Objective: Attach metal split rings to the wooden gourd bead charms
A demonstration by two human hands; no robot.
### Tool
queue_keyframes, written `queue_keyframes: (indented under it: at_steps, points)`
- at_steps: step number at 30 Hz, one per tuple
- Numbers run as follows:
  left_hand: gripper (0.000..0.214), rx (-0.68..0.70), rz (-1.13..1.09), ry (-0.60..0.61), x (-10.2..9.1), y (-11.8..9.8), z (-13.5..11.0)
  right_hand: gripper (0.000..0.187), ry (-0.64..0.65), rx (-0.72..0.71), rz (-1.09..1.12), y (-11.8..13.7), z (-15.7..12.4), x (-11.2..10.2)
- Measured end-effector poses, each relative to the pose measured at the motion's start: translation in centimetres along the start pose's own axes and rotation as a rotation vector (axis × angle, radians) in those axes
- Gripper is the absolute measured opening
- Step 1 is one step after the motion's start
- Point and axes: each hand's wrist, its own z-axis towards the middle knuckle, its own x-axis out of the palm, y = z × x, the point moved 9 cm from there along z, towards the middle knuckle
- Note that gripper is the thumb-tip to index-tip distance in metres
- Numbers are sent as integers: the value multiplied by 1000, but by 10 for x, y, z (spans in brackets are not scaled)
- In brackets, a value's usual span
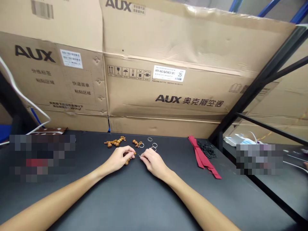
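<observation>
My left hand [120, 157] is closed in a pinch on a brown wooden gourd pendant [126, 162] with an orange-brown cord, partly hidden by the fingers. My right hand [153, 163] is closed too, its fingertips holding a small, thin metal piece [139, 156] that could be part of a ring. The two hands face each other with a narrow gap between them. Just beyond the gap lies another gourd pendant [135, 142] beside a metal ring [143, 145]. More loose metal rings [155, 143] lie past my right hand. Several gourd pendants [116, 143] sit beyond my left hand.
Red ribbon strips [199, 154] and a pile of black cord-like pieces [207, 150] lie right on the dark tabletop [144, 205]. Large cardboard boxes [163, 93] stand behind. A black metal frame [255, 80] rises at right; a white cable [29, 96] hangs at left.
</observation>
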Motion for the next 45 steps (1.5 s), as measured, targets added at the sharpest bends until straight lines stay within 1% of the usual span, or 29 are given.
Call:
queue_keyframes:
  at_steps: [3, 9, 13, 16, 21, 29, 32, 34, 38, 45]
  points:
    - [28, -9, -26, 28, 3, 2, 0, 18, -29, 22, 74, -3, 0, -2]
    - [29, 10, -48, 44, 4, 1, -1, 16, -72, 93, 201, -6, -1, -8]
    - [31, 4, -84, 68, 5, 0, -2, 18, -83, 170, 326, -6, -4, -9]
    - [30, 0, -116, 86, 7, 0, -3, 21, -71, 262, 461, -11, -6, -3]
    - [26, 19, -162, 90, 8, -3, -4, 22, -49, 415, 758, -19, -8, 12]
    - [25, 16, -136, 106, 10, -6, -5, 29, 17, 572, 974, -25, -11, 32]
    - [26, 41, -110, 98, 9, -8, -5, 34, 19, 599, 991, -25, -11, 33]
    - [27, 48, -97, 94, 9, -9, -5, 34, -9, 586, 942, -24, -11, 29]
    - [32, -7, -139, 119, 11, -4, -5, 29, -66, 478, 769, -17, -8, 16]
    - [33, -2, -105, 95, 9, -7, -6, 22, -55, 347, 585, -4, -6, 8]
